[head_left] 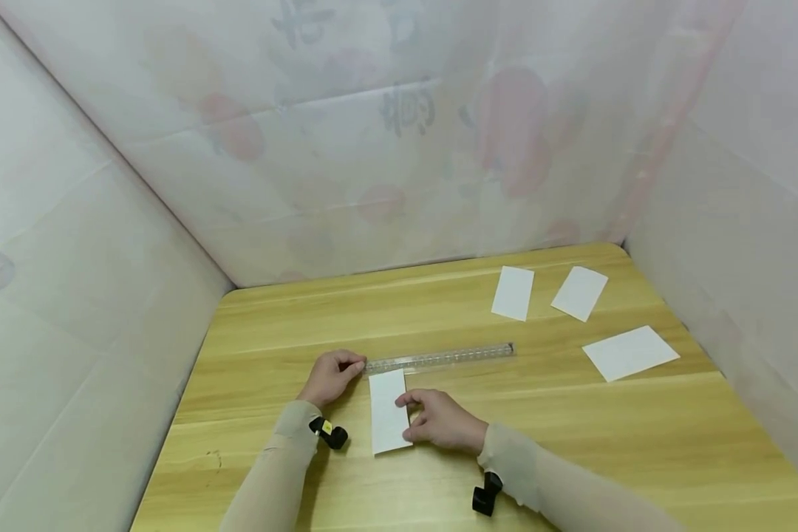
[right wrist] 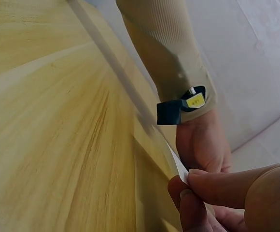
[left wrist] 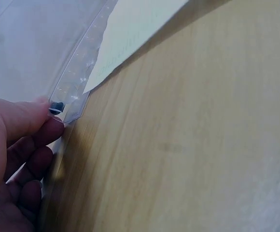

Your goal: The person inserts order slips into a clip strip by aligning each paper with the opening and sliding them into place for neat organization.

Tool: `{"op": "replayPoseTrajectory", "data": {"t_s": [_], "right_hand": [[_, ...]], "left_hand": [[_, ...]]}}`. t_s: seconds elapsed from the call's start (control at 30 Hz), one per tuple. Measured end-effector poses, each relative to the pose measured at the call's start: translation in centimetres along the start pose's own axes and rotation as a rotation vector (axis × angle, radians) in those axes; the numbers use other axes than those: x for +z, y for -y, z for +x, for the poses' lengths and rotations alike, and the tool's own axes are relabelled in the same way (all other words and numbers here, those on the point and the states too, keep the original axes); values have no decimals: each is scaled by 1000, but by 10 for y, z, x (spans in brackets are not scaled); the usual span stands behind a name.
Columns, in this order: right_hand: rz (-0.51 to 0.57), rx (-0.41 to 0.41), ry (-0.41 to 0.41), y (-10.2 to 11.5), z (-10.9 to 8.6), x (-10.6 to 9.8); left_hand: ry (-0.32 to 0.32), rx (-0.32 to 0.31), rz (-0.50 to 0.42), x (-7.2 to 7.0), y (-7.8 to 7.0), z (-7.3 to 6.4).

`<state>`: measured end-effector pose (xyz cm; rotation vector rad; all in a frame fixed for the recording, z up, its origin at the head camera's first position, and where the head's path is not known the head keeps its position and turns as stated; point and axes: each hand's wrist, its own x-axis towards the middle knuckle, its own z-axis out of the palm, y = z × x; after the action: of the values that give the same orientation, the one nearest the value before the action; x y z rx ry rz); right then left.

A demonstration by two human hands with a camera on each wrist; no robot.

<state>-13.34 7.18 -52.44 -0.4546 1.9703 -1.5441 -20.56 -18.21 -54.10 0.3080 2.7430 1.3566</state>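
Note:
A long clear plastic strip [head_left: 442, 359], patterned with a row of bumps, lies across the table. My left hand [head_left: 332, 375] pinches its left end between thumb and index finger; a small dark piece [left wrist: 56, 108] shows at that end in the left wrist view. Just below the strip is a white paper card [head_left: 389, 414], upper edge against or slightly over it. With thumb and fingers, my right hand [head_left: 444, 421] pinches the card's right edge. In the right wrist view, only a thin sliver of the card [right wrist: 178, 164] shows beside the thumb.
Three more white cards lie at the right: one upright card [head_left: 513, 293], one tilted card [head_left: 580, 293] and one card turned sideways [head_left: 630, 353]. Pale fabric walls [head_left: 346, 170] stand along the back and sides of the wooden table [head_left: 273, 318].

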Motion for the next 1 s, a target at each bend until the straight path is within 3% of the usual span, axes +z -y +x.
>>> {"op": "replayPoseTrajectory", "data": {"t_s": [0.43, 0.7, 1.0], "right_hand": [[84, 8, -6, -2, 8, 3], [113, 10, -21, 0, 10, 4], [87, 16, -42, 0, 13, 5]], "left_hand": [[10, -13, -16, -2, -3, 0], [10, 21, -23, -1, 2, 0], [19, -2, -21, -1, 0, 0]]}}
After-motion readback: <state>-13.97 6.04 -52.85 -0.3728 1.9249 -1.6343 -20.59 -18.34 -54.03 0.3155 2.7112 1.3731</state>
